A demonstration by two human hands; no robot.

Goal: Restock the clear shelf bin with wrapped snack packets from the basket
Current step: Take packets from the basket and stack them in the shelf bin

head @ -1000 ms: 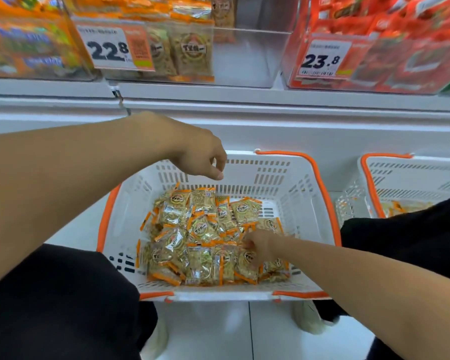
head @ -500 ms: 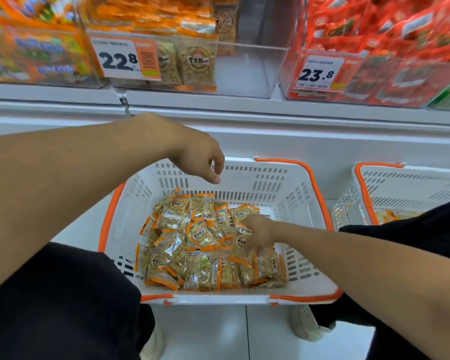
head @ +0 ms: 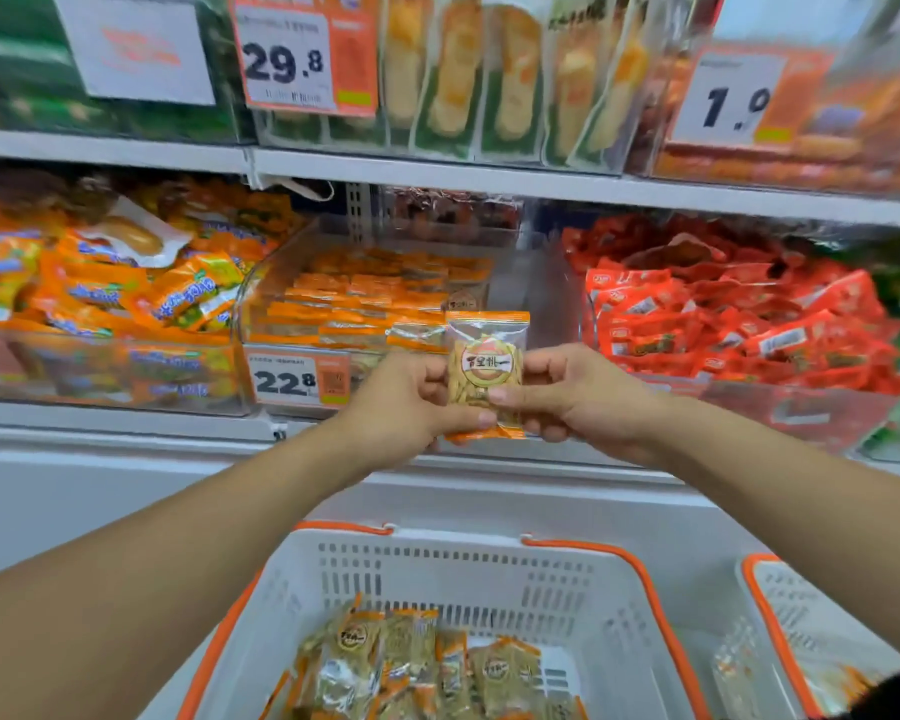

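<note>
2 hands, left grip [head: 411, 407] & right grip [head: 583, 402], pinch one packet [head: 487, 371] before clear bin [head: 292, 298] on store shelf [head: 126, 415], basket [head: 489, 563] below.

This is a shop aisle. The white shelf [head: 437, 181] runs across the view, and below it clear bins hold loose wrapped snacks in orange and red, with a printed price tag reading 22.8 [head: 297, 379] on the front of the middle bin [head: 261, 298]. Above the shelf stand more packets behind tags marked 29.8 [head: 302, 59] and 1.9 [head: 731, 98]; far below it sits a white shopping basket with orange handles [head: 583, 589].
</note>
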